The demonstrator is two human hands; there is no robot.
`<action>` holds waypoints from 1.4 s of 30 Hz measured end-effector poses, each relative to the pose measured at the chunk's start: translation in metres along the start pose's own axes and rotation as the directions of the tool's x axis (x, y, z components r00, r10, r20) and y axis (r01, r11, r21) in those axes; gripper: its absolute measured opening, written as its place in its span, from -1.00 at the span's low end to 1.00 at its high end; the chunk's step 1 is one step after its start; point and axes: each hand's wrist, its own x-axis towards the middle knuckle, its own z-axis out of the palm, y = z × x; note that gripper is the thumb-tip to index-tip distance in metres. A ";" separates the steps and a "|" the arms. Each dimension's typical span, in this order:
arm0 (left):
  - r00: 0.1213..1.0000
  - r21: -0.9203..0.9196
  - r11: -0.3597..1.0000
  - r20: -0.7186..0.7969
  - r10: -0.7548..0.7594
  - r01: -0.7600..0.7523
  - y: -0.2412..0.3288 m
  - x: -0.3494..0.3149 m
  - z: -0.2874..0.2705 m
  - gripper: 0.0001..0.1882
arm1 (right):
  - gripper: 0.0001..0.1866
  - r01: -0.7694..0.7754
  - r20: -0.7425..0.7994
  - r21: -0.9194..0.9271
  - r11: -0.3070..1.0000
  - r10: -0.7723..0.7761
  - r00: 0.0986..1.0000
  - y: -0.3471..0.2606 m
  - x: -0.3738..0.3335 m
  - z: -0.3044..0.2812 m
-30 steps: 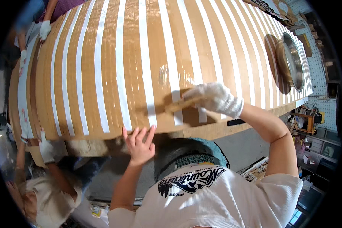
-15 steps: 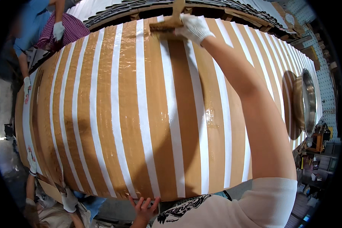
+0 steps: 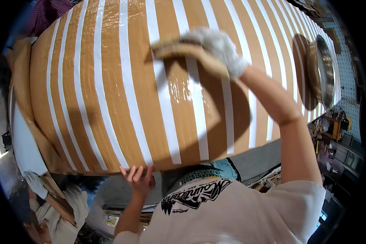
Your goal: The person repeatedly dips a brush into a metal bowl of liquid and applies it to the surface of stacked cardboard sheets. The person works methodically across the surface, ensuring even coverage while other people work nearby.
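A stack of long sheets, brown with white bands (image 3: 116,101), spreads in front of me; its brown surface has a wet shine in places. My right hand (image 3: 223,45), in a white knitted glove, is closed around a wide, flat brush (image 3: 171,51) with a pale body, smeared by motion. The brush lies across the bands near the middle of the sheet, its edge pointing left. On the near edge rests my bare left hand (image 3: 139,179), its fingers spread and their tips touching the sheet.
A round metal basin (image 3: 312,69) sits on the banded surface at the right. At the left end, a brown sheet (image 3: 23,81) curls up beside a white sheet (image 3: 26,140). A co-worker's gloved hand (image 3: 35,185) touches the latter; purple cloth (image 3: 51,14) shows at the far left.
My right hand has drawn the brush from the far edge toward me. At the left end, the brown sheet is now lifted and curled. The view has shifted nearer me.
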 end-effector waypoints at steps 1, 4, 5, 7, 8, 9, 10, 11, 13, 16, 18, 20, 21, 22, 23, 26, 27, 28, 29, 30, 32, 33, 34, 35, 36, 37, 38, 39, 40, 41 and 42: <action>0.999 0.005 1.000 -0.029 0.027 -0.026 -0.002 0.003 0.001 -0.67 | -0.61 -0.055 0.070 -0.038 0.998 0.057 0.996 -0.025 -0.039 -0.010; 0.994 0.014 0.998 -0.087 0.062 -0.061 -0.001 0.006 0.005 -0.57 | -0.55 -0.031 0.241 -0.070 0.997 0.047 0.969 -0.106 -0.133 -0.038; 0.995 0.008 0.999 -0.080 0.054 -0.054 0.003 0.008 0.002 -0.52 | -0.61 -0.008 0.232 0.040 0.999 -0.001 0.973 -0.124 -0.156 -0.043; 0.997 0.028 0.998 -0.061 0.054 -0.052 0.003 0.008 0.001 -0.32 | -0.67 -0.040 0.262 0.225 0.974 -0.021 0.965 -0.141 -0.180 -0.053; 0.998 0.011 0.999 -0.047 0.049 -0.048 0.004 0.008 0.000 -0.29 | -0.68 -0.008 0.224 0.295 0.956 -0.062 0.973 -0.132 -0.193 -0.050; 0.999 -0.004 0.999 -0.031 0.042 -0.042 0.007 0.010 -0.003 -0.27 | -0.68 0.003 0.219 0.398 0.917 -0.098 0.971 -0.116 -0.193 -0.050; 0.999 -0.019 0.999 -0.014 0.030 -0.030 0.009 0.009 -0.005 -0.24 | -0.68 -0.042 0.262 0.350 0.936 -0.055 0.964 -0.099 -0.185 -0.048; 0.999 -0.030 0.999 0.028 0.016 -0.015 0.011 0.006 -0.008 -0.21 | -0.68 -0.084 0.303 0.298 0.951 -0.010 0.953 -0.082 -0.178 -0.047; 0.999 -0.010 1.000 0.045 0.015 -0.014 0.020 0.006 -0.013 -0.19 | -0.69 -0.136 0.259 0.059 0.989 0.116 0.959 -0.083 -0.168 -0.047; 0.996 -0.010 0.998 0.071 -0.058 0.059 0.035 0.004 -0.016 -0.19 | -0.66 -0.074 0.090 -0.060 0.995 0.079 0.993 -0.110 -0.177 -0.046; 0.993 -0.030 0.995 0.075 -0.094 0.097 0.043 0.005 -0.018 -0.20 | -0.67 -0.256 0.218 -0.108 0.961 0.274 0.937 -0.154 -0.201 -0.055; 0.999 -0.056 0.998 0.039 -0.038 0.040 0.049 0.011 -0.016 -0.21 | -0.69 -0.230 0.330 -0.062 0.971 0.238 0.914 -0.179 -0.216 -0.071; 1.000 -0.068 0.998 0.022 -0.008 0.009 0.052 0.015 -0.017 -0.22 | -0.69 -0.219 0.336 0.065 0.973 0.186 0.923 -0.178 -0.223 -0.075; 1.000 -0.063 0.998 0.010 0.007 -0.007 0.056 0.022 -0.016 -0.23 | -0.68 -0.197 0.376 0.108 0.974 0.143 0.915 -0.171 -0.223 -0.079; 1.000 -0.058 0.998 -0.002 0.022 -0.022 0.058 0.029 -0.016 -0.24 | -0.67 -0.176 0.413 0.153 0.972 0.098 0.905 -0.156 -0.218 -0.081; 0.999 -0.048 0.998 -0.004 0.050 -0.050 0.065 0.045 -0.012 -0.26 | -0.69 -0.253 0.343 0.081 0.964 0.211 0.915 -0.126 -0.199 -0.072; 0.999 -0.056 0.998 0.010 0.043 -0.043 0.067 0.046 -0.012 -0.26 | -0.69 -0.241 0.256 0.018 0.970 0.229 0.939 -0.126 -0.197 -0.066; 0.999 -0.063 0.997 0.020 0.042 -0.041 0.066 0.050 -0.012 -0.26 | -0.68 -0.237 0.160 -0.048 0.970 0.241 0.957 -0.127 -0.195 -0.058; 0.998 -0.050 0.997 0.002 0.062 -0.061 0.065 0.048 -0.010 -0.27 | -0.63 -0.182 0.164 -0.147 0.972 0.205 0.965 -0.137 -0.205 -0.063; 0.998 -0.027 0.998 0.004 0.062 -0.062 0.061 0.044 -0.004 -0.26 | -0.55 -0.120 0.241 -0.160 0.980 0.157 0.958 -0.144 -0.208 -0.066; 0.999 -0.027 0.998 -0.009 0.054 -0.054 0.062 0.043 -0.002 -0.28 | -0.57 -0.173 0.473 -0.100 0.980 0.200 0.858 -0.152 -0.208 -0.074; 0.999 -0.033 0.998 -0.023 0.045 -0.046 0.062 0.042 0.000 -0.30 | -0.52 -0.217 0.499 0.133 0.967 0.124 0.858 -0.143 -0.201 -0.084; 0.998 -0.040 0.998 -0.038 0.044 -0.045 0.062 0.042 0.003 -0.31 | -0.45 -0.258 0.506 0.355 0.899 0.048 0.861 -0.132 -0.196 -0.093; 0.996 -0.023 0.998 -0.059 0.064 -0.066 0.060 0.043 0.007 -0.34 | -0.44 -0.360 0.545 0.276 0.891 0.163 0.822 -0.119 -0.182 -0.091; 0.996 -0.006 0.998 -0.061 0.070 -0.070 0.059 0.043 0.008 -0.35 | -0.43 -0.452 0.575 0.195 0.871 0.272 0.771 -0.105 -0.168 -0.088; 0.995 0.015 0.996 -0.052 0.091 -0.090 0.057 0.042 0.008 -0.36 | -0.48 -0.535 0.533 0.144 0.832 0.391 0.751 -0.097 -0.140 -0.088; 0.994 0.042 0.994 -0.046 0.101 -0.099 0.056 0.041 0.008 -0.38 | -0.53 -0.605 0.483 0.104 0.789 0.492 0.725 -0.083 -0.112 -0.088; 0.994 0.027 0.995 -0.051 0.100 -0.099 0.056 0.040 0.010 -0.45 | -0.53 -0.596 0.387 0.254 0.762 0.485 0.784 -0.055 -0.099 -0.077; 0.994 0.017 0.995 -0.050 0.100 -0.099 0.056 0.040 0.010 -0.52 | -0.52 -0.552 0.298 0.199 0.810 0.486 0.821 -0.031 -0.077 -0.072; 0.992 0.031 0.994 -0.071 0.104 -0.102 0.056 0.040 0.013 -0.57 | -0.50 -0.510 0.213 0.137 0.849 0.478 0.852 -0.009 -0.054 -0.066; 0.991 0.047 0.994 -0.085 0.106 -0.103 0.055 0.039 0.016 -0.60 | -0.49 -0.471 0.132 0.075 0.879 0.460 0.878 0.013 -0.030 -0.059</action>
